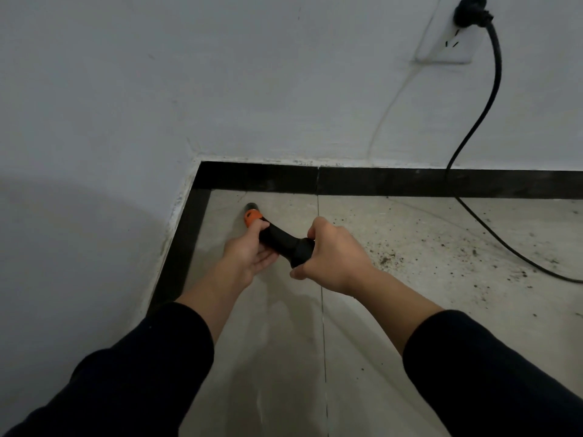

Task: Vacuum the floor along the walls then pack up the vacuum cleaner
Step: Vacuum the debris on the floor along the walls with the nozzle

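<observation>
A black vacuum handle with an orange collar points down toward the floor near the room corner. My left hand holds the handle's front part just behind the orange collar, thumb over the top. My right hand grips the handle's rear bend from above. The tube below the collar is almost wholly hidden behind the handle.
Black skirting runs along both walls and meets in the corner. A black power cord hangs from a wall socket and trails across the tiled floor at right. Dark dirt specks lie scattered on the tiles right of my hands.
</observation>
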Demonstrator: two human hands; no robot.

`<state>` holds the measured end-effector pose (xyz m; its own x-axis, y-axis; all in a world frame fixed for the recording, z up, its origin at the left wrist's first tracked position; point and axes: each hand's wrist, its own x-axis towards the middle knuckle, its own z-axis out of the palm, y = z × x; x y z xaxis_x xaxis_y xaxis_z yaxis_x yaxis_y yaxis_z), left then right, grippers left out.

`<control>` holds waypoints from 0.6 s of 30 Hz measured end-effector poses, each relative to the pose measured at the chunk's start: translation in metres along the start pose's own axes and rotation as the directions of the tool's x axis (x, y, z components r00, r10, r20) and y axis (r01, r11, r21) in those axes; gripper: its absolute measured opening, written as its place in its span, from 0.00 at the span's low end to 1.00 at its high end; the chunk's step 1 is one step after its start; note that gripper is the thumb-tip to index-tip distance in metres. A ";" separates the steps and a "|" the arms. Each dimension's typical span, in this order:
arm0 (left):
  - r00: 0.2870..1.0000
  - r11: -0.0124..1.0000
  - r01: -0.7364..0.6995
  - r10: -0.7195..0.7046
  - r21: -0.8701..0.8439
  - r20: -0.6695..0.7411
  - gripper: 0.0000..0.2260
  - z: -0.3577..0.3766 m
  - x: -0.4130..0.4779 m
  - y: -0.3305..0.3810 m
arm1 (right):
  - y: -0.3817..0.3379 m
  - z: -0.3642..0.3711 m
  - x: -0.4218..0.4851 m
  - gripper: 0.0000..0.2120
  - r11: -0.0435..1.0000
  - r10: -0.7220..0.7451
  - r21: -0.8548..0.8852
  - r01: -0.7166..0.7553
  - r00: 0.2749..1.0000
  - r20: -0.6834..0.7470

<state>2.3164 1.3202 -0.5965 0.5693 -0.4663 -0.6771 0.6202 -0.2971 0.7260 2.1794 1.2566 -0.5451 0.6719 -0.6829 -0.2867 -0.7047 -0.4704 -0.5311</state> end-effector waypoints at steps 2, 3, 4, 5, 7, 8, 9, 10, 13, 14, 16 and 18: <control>1.000 1.000 -0.008 0.008 0.012 0.000 0.08 0.004 -0.001 -0.003 | 0.004 -0.003 -0.003 0.25 1.000 0.001 -0.013 -0.001 1.000 0.004; 1.000 1.000 -0.014 0.014 0.021 -0.002 0.08 0.005 -0.002 -0.005 | 0.006 -0.004 -0.004 0.25 1.000 0.002 -0.021 -0.002 1.000 0.005; 1.000 0.999 -0.018 0.019 0.028 -0.001 0.08 0.007 -0.004 -0.006 | 0.008 -0.006 -0.005 0.25 1.000 0.004 -0.025 -0.004 1.000 0.007; 1.000 0.999 -0.023 0.023 0.037 0.000 0.08 0.009 -0.005 -0.007 | 0.011 -0.007 -0.007 0.25 1.000 0.007 -0.026 -0.007 1.000 0.009; 1.000 0.998 -0.023 0.023 0.056 0.003 0.07 0.014 -0.008 -0.009 | 0.015 -0.010 -0.009 0.25 1.000 0.016 -0.021 -0.016 1.000 0.013; 1.000 0.998 -0.020 0.019 0.061 0.006 0.07 0.016 -0.009 -0.010 | 0.017 -0.012 -0.011 0.25 1.000 0.021 -0.018 -0.021 1.000 0.013; 1.000 0.998 -0.017 0.016 0.063 0.011 0.08 0.018 -0.010 -0.010 | 0.019 -0.013 -0.011 0.25 1.000 0.026 -0.018 -0.025 1.000 0.012; 1.000 0.998 -0.014 0.013 0.064 0.014 0.08 0.020 -0.011 -0.011 | 0.020 -0.015 -0.012 0.25 0.999 0.029 -0.018 -0.029 1.000 0.011; 1.000 0.997 -0.010 0.008 0.072 0.020 0.09 0.028 -0.012 -0.012 | 0.025 -0.019 -0.015 0.26 0.999 0.036 -0.018 -0.036 0.999 0.010; 1.000 0.997 -0.008 0.007 0.077 0.023 0.10 0.030 -0.013 -0.013 | 0.026 -0.020 -0.016 0.25 0.999 0.039 -0.017 -0.039 0.999 0.009; 0.999 0.996 0.000 -0.004 0.093 0.037 0.11 0.034 -0.014 -0.015 | 0.030 -0.023 -0.019 0.25 0.999 0.044 -0.024 -0.044 0.999 0.005; 0.997 0.994 0.015 -0.023 0.109 0.070 0.12 0.038 -0.015 -0.015 | 0.034 -0.027 -0.021 0.25 0.998 0.051 -0.037 -0.051 0.999 0.001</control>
<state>2.2776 1.2998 -0.5931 0.5154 -0.5169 -0.6835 0.5663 -0.3932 0.7243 2.1350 1.2399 -0.5357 0.6349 -0.7058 -0.3141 -0.7462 -0.4550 -0.4860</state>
